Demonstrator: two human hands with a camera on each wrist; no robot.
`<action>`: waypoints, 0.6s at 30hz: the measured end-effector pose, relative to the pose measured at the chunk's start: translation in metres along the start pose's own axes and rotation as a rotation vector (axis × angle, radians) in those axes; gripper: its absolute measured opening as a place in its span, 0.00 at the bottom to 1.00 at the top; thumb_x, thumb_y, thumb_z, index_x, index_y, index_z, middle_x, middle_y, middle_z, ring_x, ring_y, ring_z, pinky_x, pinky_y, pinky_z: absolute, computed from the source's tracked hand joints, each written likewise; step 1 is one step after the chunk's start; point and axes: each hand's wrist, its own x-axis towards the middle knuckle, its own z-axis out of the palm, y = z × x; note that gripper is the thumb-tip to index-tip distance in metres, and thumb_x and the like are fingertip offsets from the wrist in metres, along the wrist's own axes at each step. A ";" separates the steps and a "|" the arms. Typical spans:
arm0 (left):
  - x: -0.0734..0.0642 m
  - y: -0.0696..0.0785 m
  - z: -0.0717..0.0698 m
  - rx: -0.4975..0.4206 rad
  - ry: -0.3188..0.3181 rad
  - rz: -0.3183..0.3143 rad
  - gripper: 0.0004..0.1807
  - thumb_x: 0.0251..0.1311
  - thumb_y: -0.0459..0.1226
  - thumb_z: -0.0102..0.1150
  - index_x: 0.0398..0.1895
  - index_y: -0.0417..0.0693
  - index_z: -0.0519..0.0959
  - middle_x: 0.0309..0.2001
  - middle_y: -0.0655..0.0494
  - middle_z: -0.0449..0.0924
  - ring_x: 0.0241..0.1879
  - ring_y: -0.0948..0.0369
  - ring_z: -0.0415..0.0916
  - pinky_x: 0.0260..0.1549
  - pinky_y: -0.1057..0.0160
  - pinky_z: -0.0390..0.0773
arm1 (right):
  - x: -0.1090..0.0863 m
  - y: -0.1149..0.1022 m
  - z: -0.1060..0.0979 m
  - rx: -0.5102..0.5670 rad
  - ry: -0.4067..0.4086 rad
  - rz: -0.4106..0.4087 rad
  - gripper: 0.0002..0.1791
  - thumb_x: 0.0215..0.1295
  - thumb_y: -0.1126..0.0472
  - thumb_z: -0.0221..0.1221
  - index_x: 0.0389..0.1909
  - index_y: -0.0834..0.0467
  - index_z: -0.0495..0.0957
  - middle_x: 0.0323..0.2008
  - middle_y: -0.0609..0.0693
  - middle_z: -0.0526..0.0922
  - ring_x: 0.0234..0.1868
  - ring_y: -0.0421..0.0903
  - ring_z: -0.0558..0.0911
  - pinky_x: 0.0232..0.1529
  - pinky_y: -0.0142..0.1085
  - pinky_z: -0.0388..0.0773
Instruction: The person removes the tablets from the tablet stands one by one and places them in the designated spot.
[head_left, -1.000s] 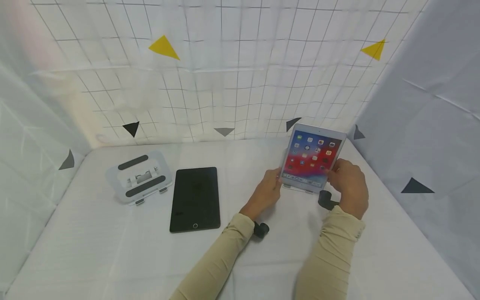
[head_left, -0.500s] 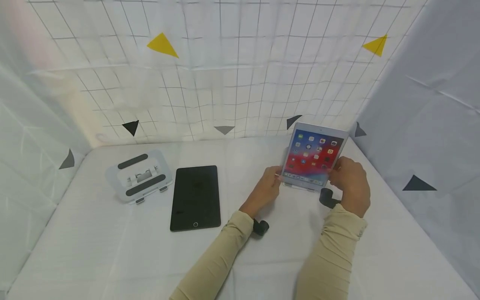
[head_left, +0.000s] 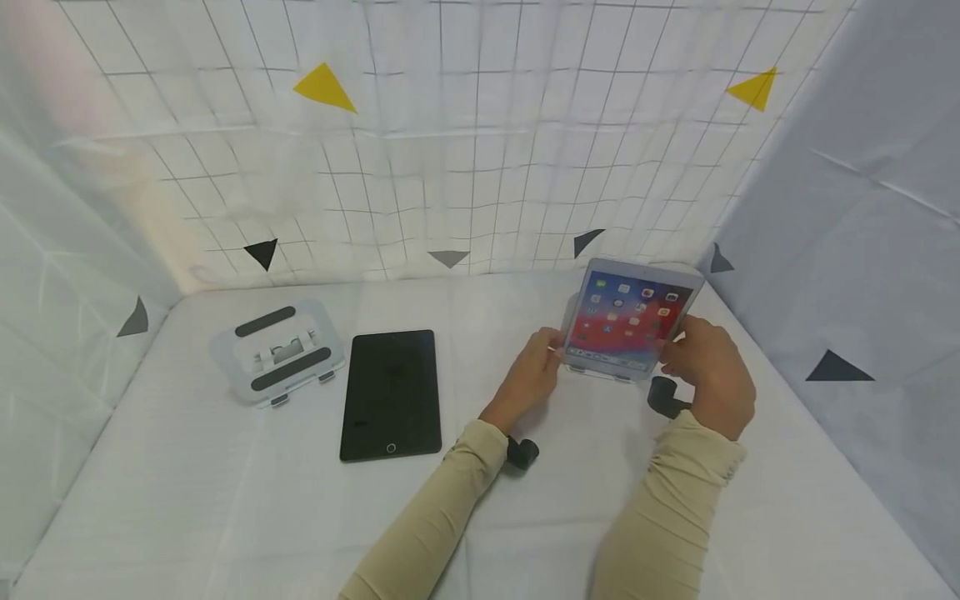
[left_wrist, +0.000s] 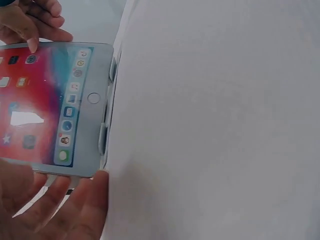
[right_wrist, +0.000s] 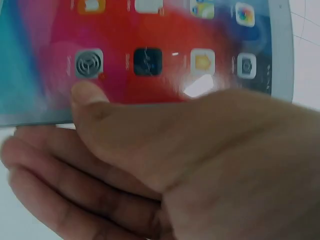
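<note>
A white-framed tablet [head_left: 630, 321] with a lit home screen leans on a tablet stand [head_left: 572, 310] at the back right. The stand is mostly hidden behind it; small lip hooks [left_wrist: 102, 138] sit along the tablet's lower edge. My left hand [head_left: 527, 375] holds the stand at its lower left side, with fingers [left_wrist: 80, 205] partly hidden beneath the tablet. My right hand [head_left: 708, 371] pinches the tablet's right edge. Its thumb lies on the screen in the right wrist view and the other fingers curl below the edge.
A dark tablet [head_left: 391, 396] with its screen off lies flat left of my left arm. Farther left lies another grey tablet stand [head_left: 281, 352], folded low, with black pads. A white gridded sheet [head_left: 450, 150] hangs behind the white-covered table [head_left: 247, 500].
The lit tablet's top has tilted back and lowered over the last half second. My right hand has moved slightly right with it, while my left hand stays nearly in place.
</note>
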 end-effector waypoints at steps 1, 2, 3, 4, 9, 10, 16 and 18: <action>0.000 0.000 0.000 -0.001 0.008 0.001 0.16 0.83 0.34 0.42 0.66 0.37 0.69 0.58 0.44 0.75 0.53 0.55 0.77 0.52 0.62 0.77 | -0.001 -0.001 -0.001 0.000 -0.010 -0.002 0.18 0.74 0.61 0.58 0.56 0.69 0.74 0.40 0.63 0.86 0.42 0.60 0.84 0.40 0.52 0.76; 0.000 -0.001 0.000 0.001 0.014 0.002 0.16 0.83 0.34 0.42 0.66 0.37 0.70 0.58 0.44 0.75 0.51 0.56 0.78 0.51 0.62 0.77 | -0.002 -0.001 -0.002 -0.003 -0.017 -0.006 0.17 0.74 0.60 0.58 0.55 0.69 0.74 0.39 0.63 0.87 0.42 0.59 0.84 0.40 0.52 0.76; -0.001 -0.001 0.000 0.002 0.020 0.001 0.16 0.83 0.34 0.42 0.66 0.38 0.70 0.58 0.44 0.75 0.51 0.56 0.78 0.50 0.63 0.77 | -0.003 -0.002 -0.003 -0.003 -0.024 -0.012 0.17 0.74 0.60 0.58 0.55 0.68 0.74 0.40 0.63 0.87 0.42 0.59 0.85 0.40 0.52 0.75; -0.001 -0.001 0.000 -0.003 0.026 -0.001 0.15 0.83 0.34 0.43 0.65 0.38 0.70 0.58 0.45 0.76 0.50 0.57 0.79 0.50 0.63 0.77 | -0.004 -0.002 -0.004 -0.003 -0.029 -0.016 0.17 0.74 0.60 0.58 0.55 0.68 0.74 0.39 0.62 0.87 0.42 0.59 0.85 0.40 0.52 0.76; -0.002 -0.003 0.000 -0.029 0.040 -0.010 0.16 0.83 0.36 0.45 0.67 0.42 0.71 0.58 0.46 0.77 0.47 0.57 0.80 0.47 0.62 0.79 | -0.009 -0.004 -0.007 -0.004 -0.075 -0.011 0.19 0.75 0.59 0.57 0.59 0.68 0.73 0.40 0.62 0.87 0.44 0.60 0.84 0.42 0.53 0.76; -0.002 -0.003 0.000 -0.034 0.042 -0.008 0.17 0.83 0.36 0.46 0.68 0.43 0.71 0.58 0.46 0.77 0.47 0.57 0.81 0.47 0.62 0.79 | -0.010 -0.005 -0.008 -0.004 -0.085 -0.008 0.20 0.75 0.59 0.57 0.60 0.68 0.72 0.40 0.62 0.87 0.44 0.60 0.84 0.43 0.54 0.76; -0.001 -0.003 -0.001 -0.081 0.045 -0.024 0.15 0.83 0.36 0.46 0.66 0.45 0.71 0.57 0.46 0.79 0.39 0.57 0.83 0.40 0.64 0.80 | -0.012 -0.010 -0.011 -0.002 -0.113 -0.010 0.26 0.75 0.61 0.59 0.69 0.67 0.69 0.43 0.63 0.87 0.43 0.59 0.83 0.44 0.54 0.75; -0.001 -0.005 -0.001 -0.094 0.055 -0.036 0.13 0.82 0.36 0.46 0.63 0.46 0.72 0.55 0.47 0.80 0.36 0.58 0.83 0.36 0.66 0.81 | -0.012 -0.012 -0.012 -0.004 -0.119 -0.011 0.27 0.75 0.62 0.59 0.70 0.65 0.69 0.43 0.62 0.87 0.42 0.58 0.84 0.44 0.54 0.74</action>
